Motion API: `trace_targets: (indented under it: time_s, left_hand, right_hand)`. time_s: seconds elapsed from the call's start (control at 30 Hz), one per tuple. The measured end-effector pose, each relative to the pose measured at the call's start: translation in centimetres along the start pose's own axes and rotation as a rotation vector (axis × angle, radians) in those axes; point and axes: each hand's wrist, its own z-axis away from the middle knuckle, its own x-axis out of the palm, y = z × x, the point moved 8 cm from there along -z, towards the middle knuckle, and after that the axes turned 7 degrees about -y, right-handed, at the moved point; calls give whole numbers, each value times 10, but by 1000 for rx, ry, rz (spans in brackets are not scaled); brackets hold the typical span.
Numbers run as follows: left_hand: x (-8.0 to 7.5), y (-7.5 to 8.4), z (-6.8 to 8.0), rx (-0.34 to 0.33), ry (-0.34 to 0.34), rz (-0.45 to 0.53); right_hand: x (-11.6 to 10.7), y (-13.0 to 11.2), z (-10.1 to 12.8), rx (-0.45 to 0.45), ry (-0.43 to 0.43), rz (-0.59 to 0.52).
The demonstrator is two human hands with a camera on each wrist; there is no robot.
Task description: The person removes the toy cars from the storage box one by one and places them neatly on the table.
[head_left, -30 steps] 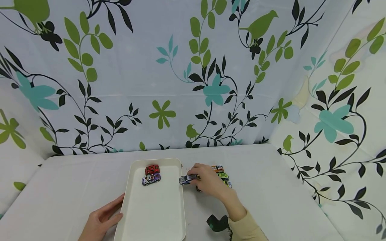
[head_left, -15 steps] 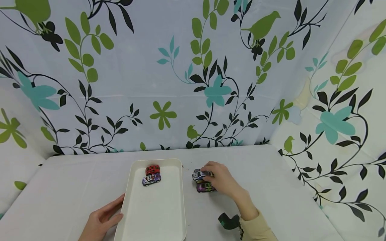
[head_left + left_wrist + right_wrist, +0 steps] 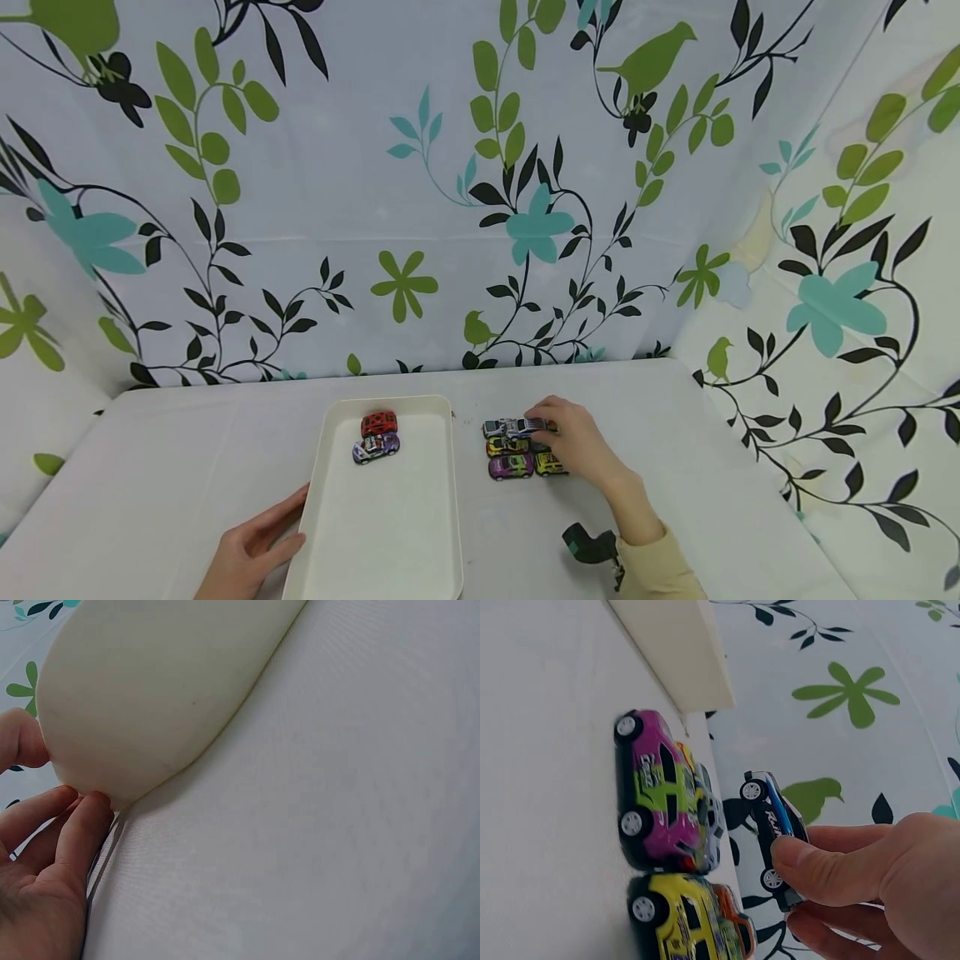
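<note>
The right hand [image 3: 573, 446] pinches a silver toy car [image 3: 517, 427], its length lying crosswise, nose left toward the tray [image 3: 442, 500]; the left hand [image 3: 251, 554] rests open against the tray.

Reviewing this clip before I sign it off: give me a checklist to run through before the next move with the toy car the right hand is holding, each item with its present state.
1. Right hand has a firm pinch on the silver-blue car: ok, thumb and fingers close round it.
2. Left hand steadies the tray: ok, fingers touch its near corner.
3. Free room in the tray: ok, only the red car and the purple-white car sit at its far end.
4. Held car is lifted off the table: cannot tell.
5. Neighbouring cars stay undisturbed: cannot tell; the magenta car and yellow car lie close by.
</note>
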Motion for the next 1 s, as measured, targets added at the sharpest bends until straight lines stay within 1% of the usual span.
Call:
trace_targets:
  time_s: [0.2, 0.37, 0.43, 0.6, 0.83, 1.0]
  left_hand:
    - [0, -2, -1, 16, 0, 2]
    - [-1, -2, -1, 39, -5, -9]
    - [-1, -2, -1, 34, -4, -16]
    - [-2, -5, -3, -9, 17, -18]
    - [-1, -4, -3, 4, 5, -13]
    - [-2, -5, -3, -18, 21, -14]
  right_hand:
    - [-11, 18, 3, 32, 28, -25]
    - [-17, 28, 6, 42, 50, -2]
    - [-18, 31, 7, 47, 58, -4]
    - [-22, 41, 8, 67, 69, -15]
    - [-27, 63, 11, 116, 97, -15]
    - [-28, 75, 14, 130, 104, -26]
